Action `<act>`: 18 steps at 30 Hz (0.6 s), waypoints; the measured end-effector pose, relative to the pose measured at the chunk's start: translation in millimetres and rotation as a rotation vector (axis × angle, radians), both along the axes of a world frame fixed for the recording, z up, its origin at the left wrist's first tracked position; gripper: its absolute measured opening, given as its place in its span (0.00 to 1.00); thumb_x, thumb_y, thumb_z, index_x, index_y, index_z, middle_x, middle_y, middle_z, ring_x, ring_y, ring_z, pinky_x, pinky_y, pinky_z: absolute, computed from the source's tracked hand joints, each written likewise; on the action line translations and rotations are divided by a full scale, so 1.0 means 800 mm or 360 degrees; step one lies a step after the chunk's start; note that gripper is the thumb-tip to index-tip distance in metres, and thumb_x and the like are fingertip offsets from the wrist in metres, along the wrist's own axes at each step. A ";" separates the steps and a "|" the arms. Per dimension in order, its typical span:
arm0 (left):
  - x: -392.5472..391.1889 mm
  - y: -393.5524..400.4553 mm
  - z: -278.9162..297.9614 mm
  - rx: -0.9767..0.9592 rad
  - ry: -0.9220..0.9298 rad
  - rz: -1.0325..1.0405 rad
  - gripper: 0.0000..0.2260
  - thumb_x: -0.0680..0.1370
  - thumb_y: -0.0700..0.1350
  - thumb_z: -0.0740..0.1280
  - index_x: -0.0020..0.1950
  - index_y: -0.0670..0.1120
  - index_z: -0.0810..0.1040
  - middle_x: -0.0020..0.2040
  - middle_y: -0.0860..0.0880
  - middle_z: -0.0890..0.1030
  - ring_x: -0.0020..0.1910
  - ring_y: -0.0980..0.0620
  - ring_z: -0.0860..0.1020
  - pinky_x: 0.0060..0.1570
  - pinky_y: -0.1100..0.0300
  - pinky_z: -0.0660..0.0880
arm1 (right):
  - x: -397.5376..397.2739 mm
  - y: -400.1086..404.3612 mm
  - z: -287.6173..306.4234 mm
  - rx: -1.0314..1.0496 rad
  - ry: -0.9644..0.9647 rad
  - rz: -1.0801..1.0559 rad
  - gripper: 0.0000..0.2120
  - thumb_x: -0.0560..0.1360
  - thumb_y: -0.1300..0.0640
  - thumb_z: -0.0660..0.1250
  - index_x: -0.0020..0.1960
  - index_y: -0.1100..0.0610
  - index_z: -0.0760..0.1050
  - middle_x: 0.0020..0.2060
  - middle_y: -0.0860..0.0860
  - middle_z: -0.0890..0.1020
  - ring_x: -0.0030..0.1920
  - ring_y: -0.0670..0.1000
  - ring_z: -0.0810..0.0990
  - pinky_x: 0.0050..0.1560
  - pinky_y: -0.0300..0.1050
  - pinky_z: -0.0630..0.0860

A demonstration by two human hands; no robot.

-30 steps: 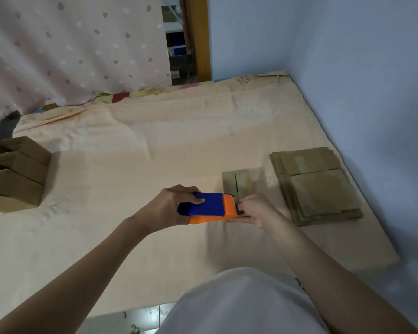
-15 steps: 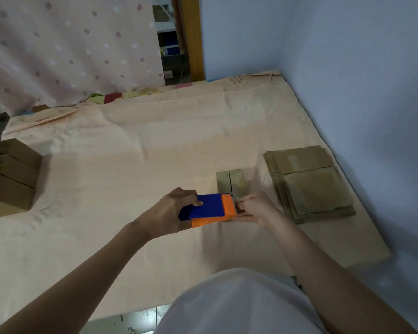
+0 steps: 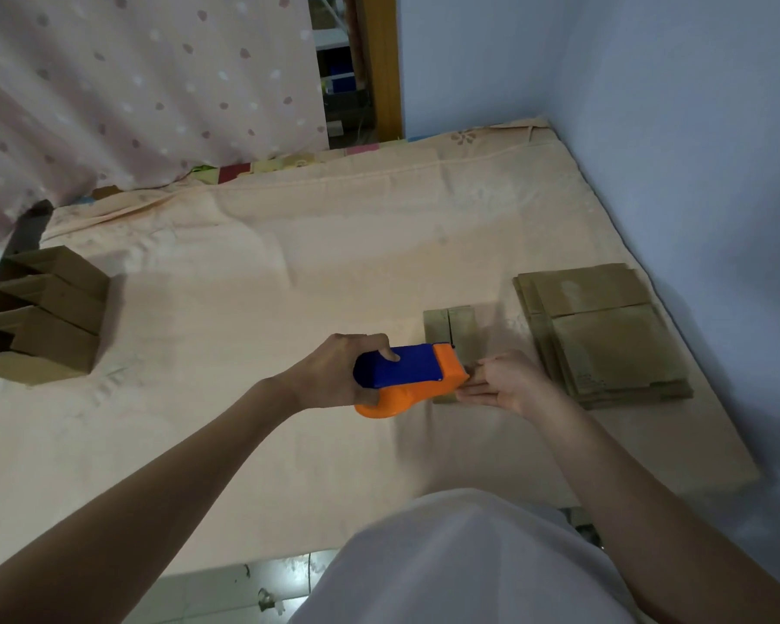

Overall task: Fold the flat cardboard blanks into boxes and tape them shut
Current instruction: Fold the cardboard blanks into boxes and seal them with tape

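The work surface is a bed covered with a pale peach sheet, a little wrinkled, with a faint flower print near the far edge. It stands in the corner of a room: a light blue wall runs along its right side and another blue wall is behind it. On the left hangs a pink curtain with small dots, and between curtain and wall stands a wooden door frame, with shelves visible through the gap. Below the near edge of the bed, a tiled floor shows.

The left hand grasps a blue and orange tape dispenser, fingers curled around its blue body. The orange front of the dispenser lies on the near part of a small cardboard box, which sits on the sheet right of the middle. The right hand has its fingers nearly straight, resting against the near end of the box just beside the dispenser's nose.

To the right of the box, near the wall, lies a stack of flat cardboard blanks. At the left edge of the bed, well apart, stands a group of folded boxes side by side.
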State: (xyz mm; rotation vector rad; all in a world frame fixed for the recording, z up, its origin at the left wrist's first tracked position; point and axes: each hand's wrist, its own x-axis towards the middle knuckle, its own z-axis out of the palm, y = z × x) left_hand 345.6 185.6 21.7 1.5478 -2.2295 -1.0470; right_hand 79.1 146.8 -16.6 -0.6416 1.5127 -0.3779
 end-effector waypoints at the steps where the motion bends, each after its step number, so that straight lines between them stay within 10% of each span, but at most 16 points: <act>1: 0.001 -0.001 0.001 0.0026 0.0035 0.0021 0.19 0.67 0.42 0.77 0.55 0.55 0.77 0.48 0.55 0.80 0.45 0.53 0.79 0.43 0.56 0.79 | -0.001 0.000 0.002 0.0022 -0.0009 0.0014 0.06 0.78 0.72 0.64 0.52 0.68 0.78 0.42 0.64 0.86 0.43 0.59 0.87 0.43 0.51 0.84; 18: 0.006 -0.002 -0.012 0.0073 -0.0033 -0.0087 0.20 0.67 0.41 0.78 0.54 0.53 0.77 0.50 0.55 0.78 0.46 0.56 0.77 0.41 0.68 0.74 | -0.009 0.002 -0.017 -0.0008 0.0112 -0.0041 0.05 0.80 0.69 0.65 0.50 0.69 0.79 0.39 0.64 0.85 0.39 0.59 0.87 0.42 0.51 0.83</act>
